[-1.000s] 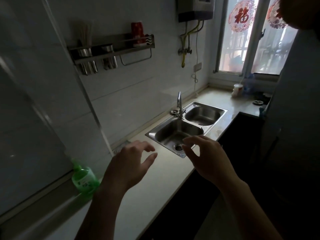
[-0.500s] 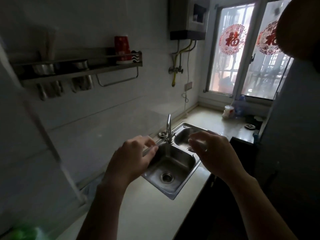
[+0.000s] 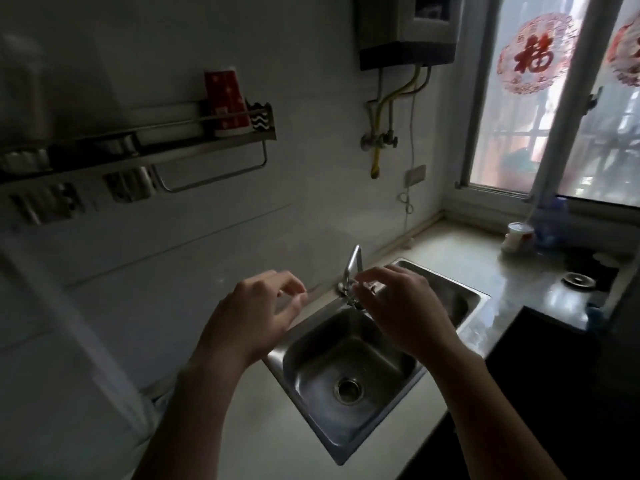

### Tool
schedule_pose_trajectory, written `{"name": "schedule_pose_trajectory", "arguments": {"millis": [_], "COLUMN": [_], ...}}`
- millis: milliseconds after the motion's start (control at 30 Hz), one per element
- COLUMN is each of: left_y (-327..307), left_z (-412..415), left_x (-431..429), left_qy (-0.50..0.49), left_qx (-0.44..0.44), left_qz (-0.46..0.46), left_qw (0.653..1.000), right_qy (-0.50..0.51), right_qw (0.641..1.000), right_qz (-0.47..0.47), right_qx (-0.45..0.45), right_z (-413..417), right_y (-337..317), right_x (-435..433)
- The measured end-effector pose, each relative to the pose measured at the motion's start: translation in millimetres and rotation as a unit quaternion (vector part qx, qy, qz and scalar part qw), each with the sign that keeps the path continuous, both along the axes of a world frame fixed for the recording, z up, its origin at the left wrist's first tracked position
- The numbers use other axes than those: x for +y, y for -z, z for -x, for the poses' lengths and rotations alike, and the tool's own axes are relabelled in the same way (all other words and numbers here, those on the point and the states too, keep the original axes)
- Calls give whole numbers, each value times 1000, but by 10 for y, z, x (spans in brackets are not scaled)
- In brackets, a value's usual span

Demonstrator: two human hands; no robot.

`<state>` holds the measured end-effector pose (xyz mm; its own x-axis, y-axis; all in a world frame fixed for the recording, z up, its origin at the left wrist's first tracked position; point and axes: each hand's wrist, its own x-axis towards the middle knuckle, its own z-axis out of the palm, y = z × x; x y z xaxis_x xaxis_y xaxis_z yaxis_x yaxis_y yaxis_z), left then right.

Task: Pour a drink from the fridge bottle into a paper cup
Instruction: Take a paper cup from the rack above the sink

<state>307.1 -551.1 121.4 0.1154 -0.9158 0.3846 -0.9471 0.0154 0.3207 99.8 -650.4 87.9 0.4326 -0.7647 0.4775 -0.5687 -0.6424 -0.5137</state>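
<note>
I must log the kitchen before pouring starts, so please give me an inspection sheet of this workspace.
Surface: pale counter with a steel double sink and faucet.
Job's things: red paper cups stacked on the wall rack; bottle: nothing seen.
Clutter: small white container by the window, blurred; round metal disc on the counter.
Hands: left hand and right hand hover over the sink, fingers loosely curled, holding nothing.
Cables: white cord hangs down the wall by a socket; yellow hose below the water heater.
Surroundings: window with a red paper decoration.
</note>
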Motion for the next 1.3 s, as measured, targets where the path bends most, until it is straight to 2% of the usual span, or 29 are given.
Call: {"name": "schedule_pose_trajectory", "arguments": {"millis": [233, 500, 767, 933, 1133, 1300], "left_y": [-223, -416, -676, -757, -967, -1228], "left_z": [258, 129, -357, -578, -864, -914], "left_x": [-510, -656, -1011, -1316, -1453, -1479], "left_qy": [-85, -179, -182, -170, -195, -239], "left_qx": [-13, -26, -25, -26, -33, -44], "left_qz": [22, 50, 113, 110, 110, 124], "left_qw": [996, 982, 976, 979, 974, 962], "right_qy": [-71, -160, -159, -144, -190, -250], "right_qw": [997, 986, 983, 982, 969, 948], "right_qz": [12, 53, 89, 117, 124, 136], "right_qx": [8, -2, -24, -40, -98, -140], "right_z": [176, -237, -653, -846, -1258, -1774], "right_y": [-215, -468, -788, -1084, -1440, -2107], "right_x": [-834, -1320, -1636, -1943, -2182, -2365]}}
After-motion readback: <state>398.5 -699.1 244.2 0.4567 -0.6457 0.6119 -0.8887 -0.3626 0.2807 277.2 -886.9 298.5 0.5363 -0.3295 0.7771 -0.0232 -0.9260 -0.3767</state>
